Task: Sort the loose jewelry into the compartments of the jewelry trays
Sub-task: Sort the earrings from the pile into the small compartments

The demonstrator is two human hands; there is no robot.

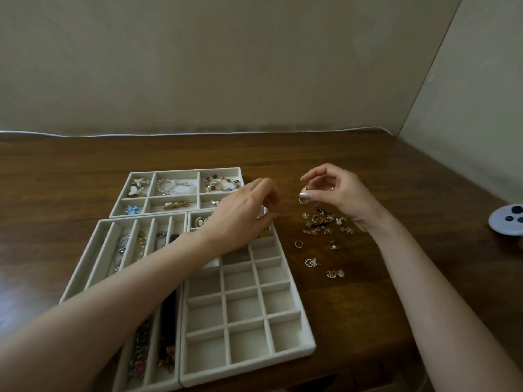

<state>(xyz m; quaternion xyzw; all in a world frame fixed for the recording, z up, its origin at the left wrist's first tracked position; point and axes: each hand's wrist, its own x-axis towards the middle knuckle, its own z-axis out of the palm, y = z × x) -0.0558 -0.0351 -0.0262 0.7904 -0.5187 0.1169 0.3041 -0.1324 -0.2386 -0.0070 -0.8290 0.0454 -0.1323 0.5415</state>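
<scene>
Nearest, the slotted tray (pixel 141 217) runs off the bottom edge, and the left forearm (pixel 127 292) crosses its middle, so its long slots show only in parts: tangled chains, a pink flower piece and a dark strip, none clear enough to sort out. Just right of it, touching, the grid tray (pixel 225 290) shows mostly bare compartments; a yellow bit lies in a far right cell.

On the counter (pixel 396 292) right of the grid tray lie a few scattered earrings and, a little farther, the loose pile (pixel 325 222) of small gold and pearl pieces — too small to tell apart.

The left hand (pixel 240 210) hangs over the far right cells of the grid tray, hiding them; its fingers curl downward, and I cannot tell whether its grip has anything. The right hand (pixel 336 193), above the pile, has thumb and forefinger closed on a gold piece (pixel 303 193).

Farther left, the far tray (pixel 184 170) holds butterfly clips, bead bracelets, a blue flower and a gold brooch, each in its own compartment.

A round white thing (pixel 508 220) is cut off at the right edge.
</scene>
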